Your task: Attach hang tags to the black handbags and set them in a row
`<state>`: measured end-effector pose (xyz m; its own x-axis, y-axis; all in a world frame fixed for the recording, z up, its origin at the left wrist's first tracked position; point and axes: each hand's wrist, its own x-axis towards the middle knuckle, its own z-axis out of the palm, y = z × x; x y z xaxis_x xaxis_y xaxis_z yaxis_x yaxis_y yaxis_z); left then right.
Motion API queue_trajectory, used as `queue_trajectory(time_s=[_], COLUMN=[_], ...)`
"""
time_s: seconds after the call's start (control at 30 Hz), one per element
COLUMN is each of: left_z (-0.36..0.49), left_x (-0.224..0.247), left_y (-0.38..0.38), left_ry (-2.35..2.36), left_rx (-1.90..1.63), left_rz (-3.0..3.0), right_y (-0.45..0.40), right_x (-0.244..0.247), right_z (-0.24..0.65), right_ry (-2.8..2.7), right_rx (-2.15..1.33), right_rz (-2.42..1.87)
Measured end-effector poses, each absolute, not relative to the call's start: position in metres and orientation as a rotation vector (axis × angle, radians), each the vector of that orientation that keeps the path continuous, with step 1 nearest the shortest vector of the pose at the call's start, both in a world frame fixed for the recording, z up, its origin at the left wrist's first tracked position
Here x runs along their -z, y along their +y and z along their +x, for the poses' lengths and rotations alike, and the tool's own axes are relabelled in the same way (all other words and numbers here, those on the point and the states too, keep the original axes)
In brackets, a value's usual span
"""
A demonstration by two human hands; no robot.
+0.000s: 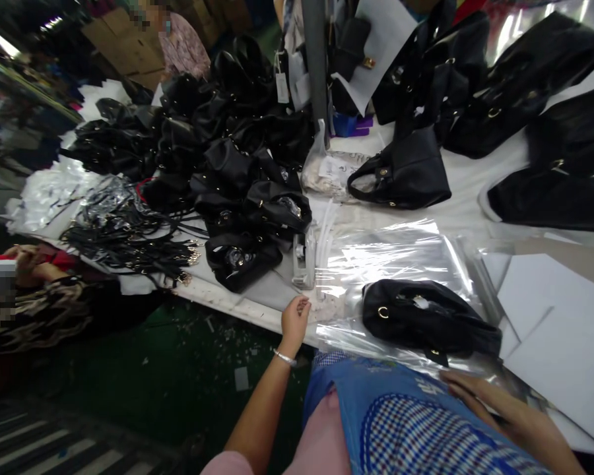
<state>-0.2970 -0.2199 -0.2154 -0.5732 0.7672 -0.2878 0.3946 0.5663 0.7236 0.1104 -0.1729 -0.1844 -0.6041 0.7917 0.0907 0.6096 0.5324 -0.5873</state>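
My left hand (pixel 296 322) is at the table's front edge, with a bracelet on the wrist. Its fingers are curled together, and whatever they may hold cannot be made out. Just beyond it stands a tape dispenser (pixel 303 264). A black handbag (pixel 426 316) lies on its side on a stack of clear plastic bags (pixel 391 254) in front of me. My right hand (pixel 499 402) is low at the near side of this handbag, beside the plastic's edge. Its fingers are stretched out and slightly blurred, with nothing visible in them.
Many black handbags (pixel 228 165) crowd the left of the table, with a heap of straps (pixel 133 244). Another handbag (pixel 410 168) lies behind the plastic. White sheets (pixel 564 330) are at right. A metal post (pixel 317 72) rises at the back. Other people work at left and behind.
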Motion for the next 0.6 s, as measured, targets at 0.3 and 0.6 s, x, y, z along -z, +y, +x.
queue_trajectory(time_s=[0.3, 0.6], left_z=[-0.291, -0.290], left_x=[0.242, 0.246], left_y=[-0.252, -0.256], left_ry=[2.396, 2.389], left_rx=[-0.318, -0.509], left_rz=[1.317, 1.350], right_y=[-0.148, -0.137], right_x=[0.181, 0.167], right_z=[0.067, 0.027], right_ry=[-2.529, -2.559], right_rx=[-1.372, -1.525], right_rz=[-1.061, -0.901])
